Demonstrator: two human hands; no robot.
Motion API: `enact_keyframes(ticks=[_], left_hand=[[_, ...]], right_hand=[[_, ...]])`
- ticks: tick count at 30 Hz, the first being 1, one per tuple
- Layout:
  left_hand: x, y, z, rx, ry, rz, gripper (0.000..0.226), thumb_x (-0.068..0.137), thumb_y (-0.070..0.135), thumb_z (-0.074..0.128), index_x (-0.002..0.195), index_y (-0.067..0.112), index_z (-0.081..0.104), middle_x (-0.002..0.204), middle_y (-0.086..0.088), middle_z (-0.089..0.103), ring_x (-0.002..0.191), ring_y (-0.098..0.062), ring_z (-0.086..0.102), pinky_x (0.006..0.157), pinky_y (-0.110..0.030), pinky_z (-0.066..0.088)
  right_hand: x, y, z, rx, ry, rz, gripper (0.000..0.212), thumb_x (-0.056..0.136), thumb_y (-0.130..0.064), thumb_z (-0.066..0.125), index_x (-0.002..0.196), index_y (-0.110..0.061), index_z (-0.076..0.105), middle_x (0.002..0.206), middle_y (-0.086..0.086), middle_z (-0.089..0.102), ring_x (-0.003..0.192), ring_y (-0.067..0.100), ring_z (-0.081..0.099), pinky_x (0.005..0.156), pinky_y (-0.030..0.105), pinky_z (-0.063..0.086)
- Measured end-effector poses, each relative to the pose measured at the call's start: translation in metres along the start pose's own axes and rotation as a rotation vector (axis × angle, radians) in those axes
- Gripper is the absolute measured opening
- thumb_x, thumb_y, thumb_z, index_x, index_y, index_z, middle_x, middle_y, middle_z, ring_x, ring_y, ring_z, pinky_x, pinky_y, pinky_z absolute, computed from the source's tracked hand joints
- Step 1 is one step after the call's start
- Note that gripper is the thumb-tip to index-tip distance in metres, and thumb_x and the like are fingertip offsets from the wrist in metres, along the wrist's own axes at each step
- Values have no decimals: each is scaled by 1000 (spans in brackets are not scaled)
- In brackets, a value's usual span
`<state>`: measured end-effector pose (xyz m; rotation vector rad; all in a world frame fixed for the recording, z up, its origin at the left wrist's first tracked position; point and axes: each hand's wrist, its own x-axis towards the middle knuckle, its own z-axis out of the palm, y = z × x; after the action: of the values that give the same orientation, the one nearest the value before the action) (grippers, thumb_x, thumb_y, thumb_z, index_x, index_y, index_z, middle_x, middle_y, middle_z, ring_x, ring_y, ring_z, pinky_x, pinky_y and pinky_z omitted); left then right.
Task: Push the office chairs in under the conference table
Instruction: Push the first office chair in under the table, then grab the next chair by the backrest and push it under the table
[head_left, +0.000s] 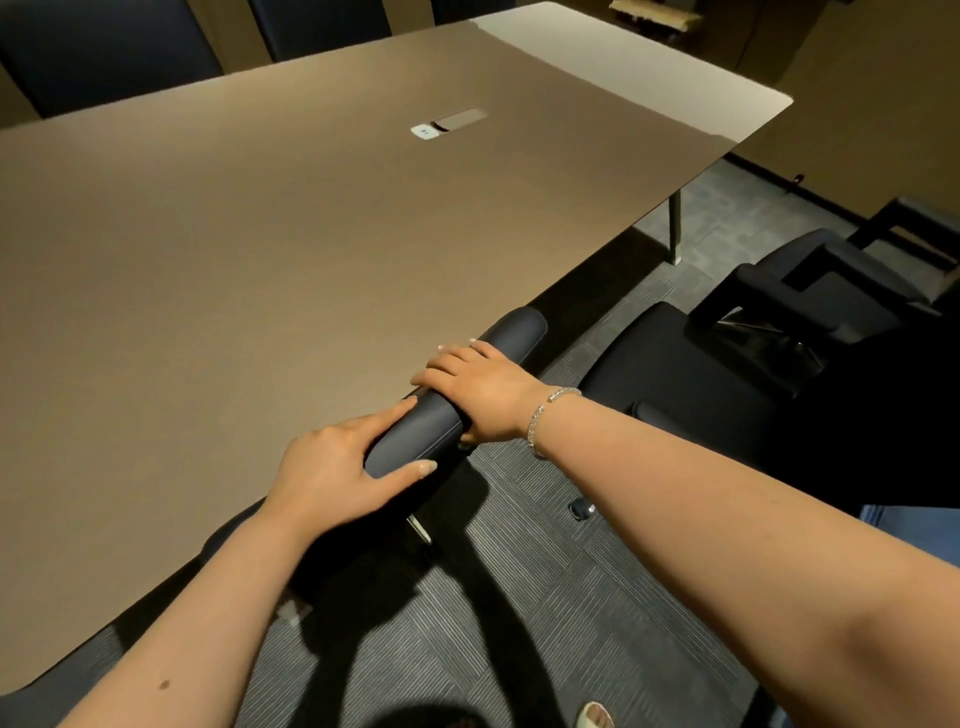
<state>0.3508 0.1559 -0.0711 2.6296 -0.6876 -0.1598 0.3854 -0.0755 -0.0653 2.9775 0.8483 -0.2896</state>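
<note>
Padded dark-blue chair backrest top (511, 332) pressing against brown rectangular conference table (260, 260) edge | left hand (337, 467), right hand (480, 389) both gripping it | second black chair (727, 364) sitting at 3 o'clock

I see only the top edge of the chair back (483, 374) under my hands; its seat and base are hidden beneath the tabletop (260, 270), whose left end runs off the frame. The second chair (727, 353) on the right is cut by the frame edge, and I can't read the small socket panel (447, 124). The chairs across the tabletop (109, 47) are cropped at the top.
</note>
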Motion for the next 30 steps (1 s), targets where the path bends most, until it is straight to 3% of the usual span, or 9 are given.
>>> enact_keyframes(ticks=[3, 7, 11, 21, 24, 27, 30], left_hand=[[2, 25, -5, -12, 22, -28, 83, 71, 92, 36, 137, 44, 52, 131, 16, 65, 113, -17, 64, 78, -33, 54], [20, 95, 4, -111, 113, 44, 77, 81, 83, 43, 140, 34, 50, 147, 7, 53, 133, -17, 50, 98, -40, 50], [42, 208, 34, -270, 18, 228, 77, 81, 74, 50, 148, 36, 43, 157, 6, 39, 147, -11, 27, 113, -35, 31], [92, 490, 145, -400, -176, 475, 70, 87, 67, 55, 147, 30, 44, 152, 8, 45, 141, -11, 36, 111, -32, 35], [102, 556, 176, -424, -208, 478, 65, 91, 58, 57, 147, 27, 44, 150, 4, 48, 138, -15, 41, 107, -32, 38], [114, 627, 204, -467, -264, 443, 63, 94, 49, 59, 149, 25, 40, 152, 3, 44, 138, -17, 41, 107, -33, 39], [129, 676, 227, -479, -279, 425, 67, 93, 48, 60, 152, 26, 34, 156, 1, 38, 141, -19, 36, 109, -37, 40]], right_hand=[[-49, 20, -13, 120, 38, 100, 95, 77, -42, 78, 152, -25, 22, 162, 5, 18, 150, 25, 7, 118, 51, 11], [-158, 75, -20, 159, 73, 240, 82, 86, -43, 69, 152, -25, 24, 162, 4, 19, 150, 20, 11, 119, 54, 19], [-284, 125, -8, 115, 41, 434, 75, 89, -40, 66, 151, -25, 27, 161, 4, 22, 149, 20, 14, 117, 53, 25], [-513, 233, 7, 101, 92, 743, 66, 91, -37, 62, 149, -26, 32, 160, 3, 28, 149, 18, 16, 118, 52, 23], [-564, 269, 4, 100, 111, 793, 57, 94, -21, 57, 147, -27, 36, 158, 0, 32, 148, 16, 19, 119, 51, 21], [-621, 320, -8, 48, 63, 844, 69, 86, 1, 57, 147, -25, 38, 158, 3, 32, 148, 19, 20, 120, 49, 20], [-663, 370, -14, -22, 33, 876, 76, 82, 6, 58, 148, -25, 36, 158, 5, 31, 146, 23, 24, 119, 44, 23]])
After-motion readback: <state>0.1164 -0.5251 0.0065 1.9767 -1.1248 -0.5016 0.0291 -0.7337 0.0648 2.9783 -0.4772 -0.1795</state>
